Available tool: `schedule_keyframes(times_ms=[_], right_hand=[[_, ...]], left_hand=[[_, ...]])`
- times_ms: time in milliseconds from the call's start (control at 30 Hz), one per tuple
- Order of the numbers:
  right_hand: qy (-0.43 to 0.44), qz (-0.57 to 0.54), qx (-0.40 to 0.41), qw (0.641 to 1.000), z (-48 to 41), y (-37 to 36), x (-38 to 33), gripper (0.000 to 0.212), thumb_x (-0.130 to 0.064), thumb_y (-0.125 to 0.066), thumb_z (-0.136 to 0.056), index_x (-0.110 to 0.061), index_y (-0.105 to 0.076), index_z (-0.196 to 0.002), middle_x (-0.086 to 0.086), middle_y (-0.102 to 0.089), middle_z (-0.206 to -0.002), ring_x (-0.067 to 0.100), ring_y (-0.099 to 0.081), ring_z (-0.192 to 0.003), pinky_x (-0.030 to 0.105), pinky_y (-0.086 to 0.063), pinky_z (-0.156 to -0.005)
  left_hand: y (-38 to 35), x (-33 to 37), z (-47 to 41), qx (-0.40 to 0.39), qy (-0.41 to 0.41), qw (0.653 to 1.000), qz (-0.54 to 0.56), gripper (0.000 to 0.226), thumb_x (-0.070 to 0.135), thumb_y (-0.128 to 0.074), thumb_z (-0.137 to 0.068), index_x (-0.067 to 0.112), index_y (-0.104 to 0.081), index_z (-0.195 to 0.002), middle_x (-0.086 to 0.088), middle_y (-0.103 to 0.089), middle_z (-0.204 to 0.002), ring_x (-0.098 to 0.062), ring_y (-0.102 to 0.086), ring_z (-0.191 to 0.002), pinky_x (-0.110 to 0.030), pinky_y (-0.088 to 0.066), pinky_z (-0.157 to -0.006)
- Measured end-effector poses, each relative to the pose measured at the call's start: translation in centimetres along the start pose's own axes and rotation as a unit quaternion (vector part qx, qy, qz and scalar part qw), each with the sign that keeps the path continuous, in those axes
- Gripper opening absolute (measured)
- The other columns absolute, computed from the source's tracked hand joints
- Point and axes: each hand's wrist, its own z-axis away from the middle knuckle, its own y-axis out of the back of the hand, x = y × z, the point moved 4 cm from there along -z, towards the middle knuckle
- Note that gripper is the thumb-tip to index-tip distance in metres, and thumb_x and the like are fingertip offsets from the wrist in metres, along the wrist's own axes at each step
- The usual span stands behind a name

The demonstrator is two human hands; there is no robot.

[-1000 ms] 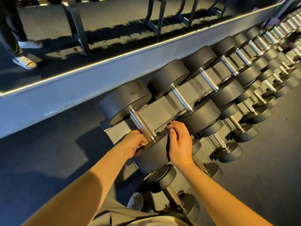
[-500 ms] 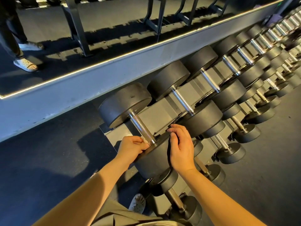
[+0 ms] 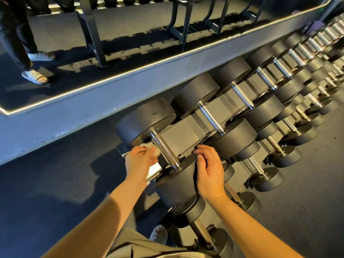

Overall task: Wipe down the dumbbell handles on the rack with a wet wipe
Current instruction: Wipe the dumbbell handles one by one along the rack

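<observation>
The first dumbbell on the top shelf of the rack [image 3: 188, 135] has a knurled chrome handle [image 3: 164, 148] between two black round heads. My left hand [image 3: 139, 161] pinches a crumpled white wet wipe [image 3: 150, 148] just left of that handle, beside its upper part. My right hand [image 3: 208, 168] rests with loosely curled fingers against the near head [image 3: 178, 185] of the same dumbbell, holding nothing. Further dumbbells with chrome handles [image 3: 211, 118] run off to the upper right.
A mirror [image 3: 130, 34] with a lit edge runs along the wall behind the rack, reflecting a person's legs in sandals. Smaller dumbbells [image 3: 197, 215] fill the lower shelves. Dark rubber floor [image 3: 46, 183] lies to the left. My own foot [image 3: 158, 235] shows below.
My left hand slid up from the near end of the handle to beside its upper part, and the wipe now shows. My right hand loosened on the near head.
</observation>
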Motion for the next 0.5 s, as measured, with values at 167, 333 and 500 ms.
schedule_keyframes(times_ms=[167,333,500], right_hand=[[-0.001,0.003,-0.001,1.0,0.0,0.0,-0.1,0.034,-0.036,-0.035,-0.102,-0.026,-0.067,-0.109,-0.016,-0.059,-0.119,0.002,-0.053,-0.118,0.04,-0.046,-0.105],[0.004,-0.004,0.002,1.0,0.0,0.1,-0.1,0.035,-0.038,-0.034,-0.102,-0.028,-0.067,-0.108,-0.019,-0.059,-0.117,-0.003,-0.051,-0.117,0.036,-0.044,-0.105],[0.008,-0.004,0.003,1.0,0.0,0.0,-0.2,0.035,-0.038,-0.035,-0.101,-0.026,-0.067,-0.108,-0.018,-0.059,-0.117,-0.003,-0.051,-0.116,0.035,-0.045,-0.103]], left_hand=[[-2.0,0.1,-0.3,0.024,-0.076,0.996,-0.046,0.005,0.022,-0.07,-0.097,0.024,-0.071,-0.092,0.004,-0.076,-0.089,-0.012,-0.075,-0.086,-0.031,-0.059,-0.081],[-2.1,-0.9,0.4,0.014,-0.083,0.988,-0.133,0.015,0.026,-0.059,-0.103,0.017,-0.067,-0.093,-0.003,-0.07,-0.087,-0.015,-0.065,-0.082,-0.027,-0.048,-0.071],[-2.4,-3.2,1.1,-0.13,-0.017,0.956,-0.263,0.016,0.029,-0.056,-0.104,0.021,-0.069,-0.104,-0.003,-0.071,-0.104,-0.016,-0.066,-0.097,-0.028,-0.049,-0.079]])
